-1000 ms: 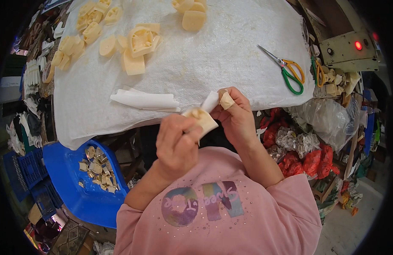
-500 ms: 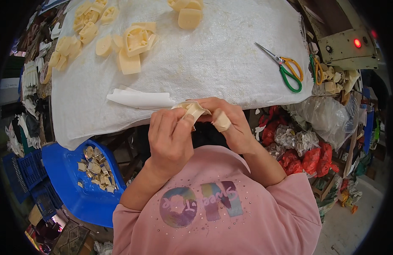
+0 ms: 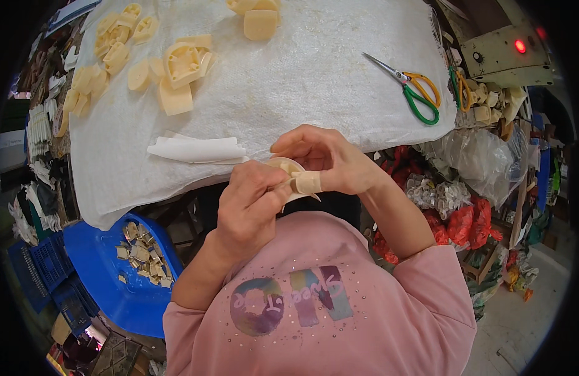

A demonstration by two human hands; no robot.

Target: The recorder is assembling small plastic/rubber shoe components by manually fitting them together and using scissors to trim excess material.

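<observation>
Close to my chest, at the near edge of the covered table, a small curved cream-coloured piece is between my hands. My left hand pinches its near left side, fingers closed. The thumb of my right hand, wrapped in beige tape, presses on the piece while the other fingers arch over its far side. My fingers hide much of the piece. Just beyond my left hand lies a long white shaped strip on the table.
White woven sheeting covers the table. Cream moulded parts are scattered at the far left. Scissors with green and yellow handles lie at the right. A blue tub with small pieces stands lower left; red bags lie lower right.
My right hand has lifted and opened its arch somewhat, its taped thumb moving left onto the piece. My left hand has turned inward, and the piece sits slightly tilted.
</observation>
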